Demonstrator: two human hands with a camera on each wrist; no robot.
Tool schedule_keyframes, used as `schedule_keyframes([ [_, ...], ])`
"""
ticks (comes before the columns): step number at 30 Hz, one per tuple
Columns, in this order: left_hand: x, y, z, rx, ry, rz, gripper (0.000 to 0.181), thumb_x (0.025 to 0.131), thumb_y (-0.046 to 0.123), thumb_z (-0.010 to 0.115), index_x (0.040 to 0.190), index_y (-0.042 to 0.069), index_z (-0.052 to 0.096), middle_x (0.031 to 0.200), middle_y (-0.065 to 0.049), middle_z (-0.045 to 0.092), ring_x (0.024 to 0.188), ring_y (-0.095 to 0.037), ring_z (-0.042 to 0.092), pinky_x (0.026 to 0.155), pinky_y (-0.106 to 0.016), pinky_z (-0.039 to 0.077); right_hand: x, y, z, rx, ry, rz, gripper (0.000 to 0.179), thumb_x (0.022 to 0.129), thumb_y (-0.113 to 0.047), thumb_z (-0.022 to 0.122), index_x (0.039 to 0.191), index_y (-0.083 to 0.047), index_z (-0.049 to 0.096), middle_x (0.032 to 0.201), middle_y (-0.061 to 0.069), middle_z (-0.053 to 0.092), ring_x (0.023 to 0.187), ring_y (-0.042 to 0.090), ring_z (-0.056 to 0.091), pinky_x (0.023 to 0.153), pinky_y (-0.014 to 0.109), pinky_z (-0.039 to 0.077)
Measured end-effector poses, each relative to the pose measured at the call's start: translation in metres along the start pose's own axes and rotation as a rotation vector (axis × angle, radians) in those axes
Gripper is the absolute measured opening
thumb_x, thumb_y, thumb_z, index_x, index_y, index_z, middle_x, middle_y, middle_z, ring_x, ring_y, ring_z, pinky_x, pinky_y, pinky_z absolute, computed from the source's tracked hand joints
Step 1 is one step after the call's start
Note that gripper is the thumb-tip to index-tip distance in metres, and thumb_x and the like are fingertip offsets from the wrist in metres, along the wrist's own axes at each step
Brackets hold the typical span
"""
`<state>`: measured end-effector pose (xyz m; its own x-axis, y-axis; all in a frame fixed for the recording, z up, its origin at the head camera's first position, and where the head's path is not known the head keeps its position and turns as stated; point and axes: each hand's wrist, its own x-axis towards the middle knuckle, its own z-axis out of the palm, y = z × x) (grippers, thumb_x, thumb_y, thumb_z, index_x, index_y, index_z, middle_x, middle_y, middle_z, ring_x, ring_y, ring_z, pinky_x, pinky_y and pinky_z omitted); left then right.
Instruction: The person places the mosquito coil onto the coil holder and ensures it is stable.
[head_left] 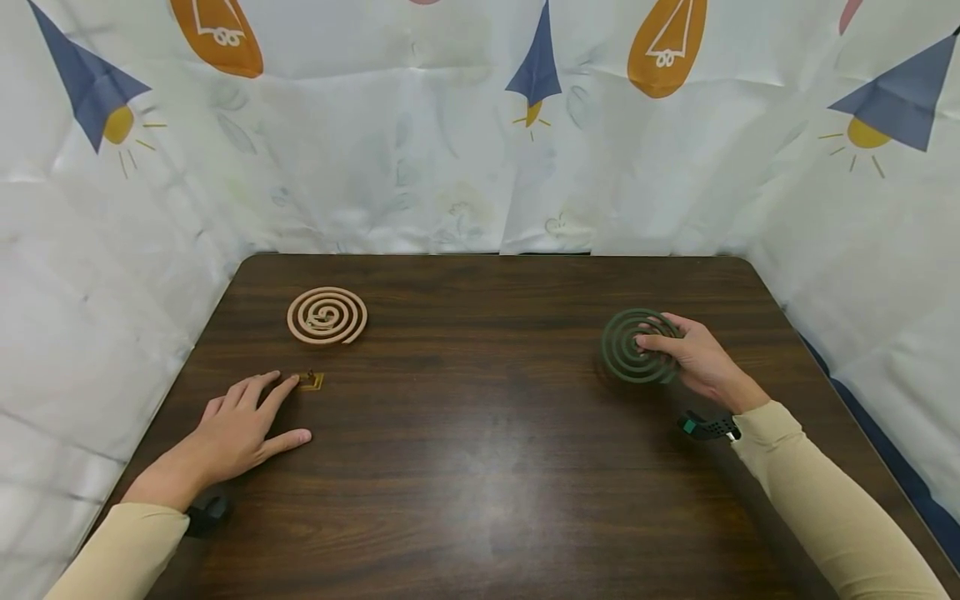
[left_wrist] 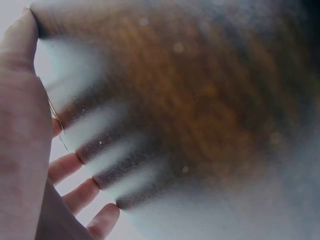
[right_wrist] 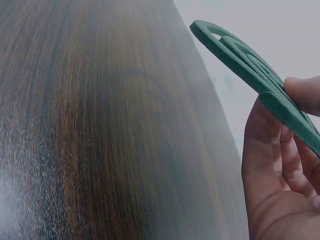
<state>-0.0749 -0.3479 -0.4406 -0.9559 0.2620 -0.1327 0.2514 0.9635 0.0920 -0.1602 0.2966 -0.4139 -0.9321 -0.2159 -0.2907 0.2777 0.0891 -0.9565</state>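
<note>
My right hand (head_left: 705,360) holds a green mosquito coil (head_left: 624,352) above the right side of the table, thumb on its upper face and fingers beneath. In the right wrist view the green coil (right_wrist: 237,65) is seen edge-on and tilted, pinched near the thumb (right_wrist: 303,95). At the left, my left hand (head_left: 234,433) lies spread low over the tabletop, its index fingertip at a small brass-coloured metal stand (head_left: 318,382). The left wrist view shows the fingertips (left_wrist: 82,195) against the table, with a thin metal edge near the index finger.
A tan mosquito coil (head_left: 327,317) lies flat on the dark wooden table (head_left: 465,392), beyond the left hand; something small shows at its centre. White patterned sheets (head_left: 420,183) hang behind and along both sides of the table.
</note>
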Motion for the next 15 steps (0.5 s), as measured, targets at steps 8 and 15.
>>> schedule_keyframes([
  [8,-0.0003,0.0011,-0.0006,0.001,-0.005,-0.006,0.096,0.093,0.069,0.063,0.158,0.004,0.036,0.156,-0.032,0.034,0.139,-0.055,0.033,0.1,-0.076,0.034,0.0034,-0.0005,0.0044,0.009,-0.014,0.005,0.081,0.102,-0.014,0.067,0.163,0.002,0.016,0.117,-0.017,0.07,0.093,-0.001,0.07,0.077,0.019,0.057],
  [15,-0.0003,0.002,-0.0019,-0.002,-0.004,-0.006,0.095,0.093,0.068,0.063,0.158,0.004,0.037,0.156,-0.032,0.034,0.139,-0.055,0.034,0.1,-0.076,0.035,0.0062,-0.0012,0.0092,0.01,-0.023,0.009,0.081,0.102,-0.015,0.068,0.163,0.001,0.016,0.118,-0.016,0.069,0.093,0.0,0.07,0.079,0.019,0.058],
])
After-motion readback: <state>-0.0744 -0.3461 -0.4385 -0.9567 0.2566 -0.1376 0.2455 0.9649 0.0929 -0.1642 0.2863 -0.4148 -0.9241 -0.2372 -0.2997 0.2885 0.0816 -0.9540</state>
